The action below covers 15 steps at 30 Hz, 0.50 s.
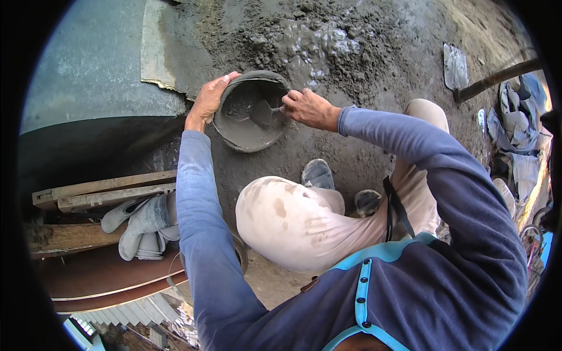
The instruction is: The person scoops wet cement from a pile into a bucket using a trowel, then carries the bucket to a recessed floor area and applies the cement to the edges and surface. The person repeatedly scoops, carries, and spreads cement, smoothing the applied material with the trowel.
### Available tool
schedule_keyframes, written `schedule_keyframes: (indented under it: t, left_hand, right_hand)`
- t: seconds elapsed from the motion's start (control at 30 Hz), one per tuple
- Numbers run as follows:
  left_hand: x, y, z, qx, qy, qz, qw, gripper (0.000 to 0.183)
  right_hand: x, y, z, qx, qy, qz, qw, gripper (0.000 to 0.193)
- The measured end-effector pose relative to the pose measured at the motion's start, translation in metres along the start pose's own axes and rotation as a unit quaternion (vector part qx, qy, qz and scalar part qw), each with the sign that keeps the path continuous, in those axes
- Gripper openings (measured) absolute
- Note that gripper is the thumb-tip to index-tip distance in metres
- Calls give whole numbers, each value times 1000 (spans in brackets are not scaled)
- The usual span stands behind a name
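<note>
A dark round bucket (250, 145) sits tilted on the muddy ground in front of me, with wet grey mortar (237, 124) inside. My left hand (209, 99) grips its left rim, thumb and fingers over the edge. At the opposite side, my right hand (304, 107) is closed around the handle of a trowel, mostly hidden by the fingers. The trowel's grey blade (265, 113) reaches into the bucket and rests at the mortar.
Beyond the bucket spreads a heap of wet mortar (316, 50). A hoe (497, 80) lies at the right, near crumpled grey sacks (518, 123). On the left are a large grey-blue panel (88, 70), wooden planks (111, 189) and worn rubber boots (146, 222).
</note>
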<state>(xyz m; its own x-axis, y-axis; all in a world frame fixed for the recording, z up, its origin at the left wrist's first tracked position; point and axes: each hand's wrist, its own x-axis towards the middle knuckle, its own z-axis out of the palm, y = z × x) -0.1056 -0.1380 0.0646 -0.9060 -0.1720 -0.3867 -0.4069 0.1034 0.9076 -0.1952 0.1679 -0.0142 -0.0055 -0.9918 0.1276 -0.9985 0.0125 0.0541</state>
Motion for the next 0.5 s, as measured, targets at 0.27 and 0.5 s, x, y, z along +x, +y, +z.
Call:
schedule_keyframes:
  t: [0.27, 0.5]
  left_hand:
    - [4, 8, 1, -30, 48, -30, 998, 44]
    - [9, 10, 2, -57, 39, -37, 997, 43]
  right_hand:
    - [-5, 0, -2, 53, 28, 105, 993, 42]
    - [-8, -17, -4, 78, 99, 155, 980, 43]
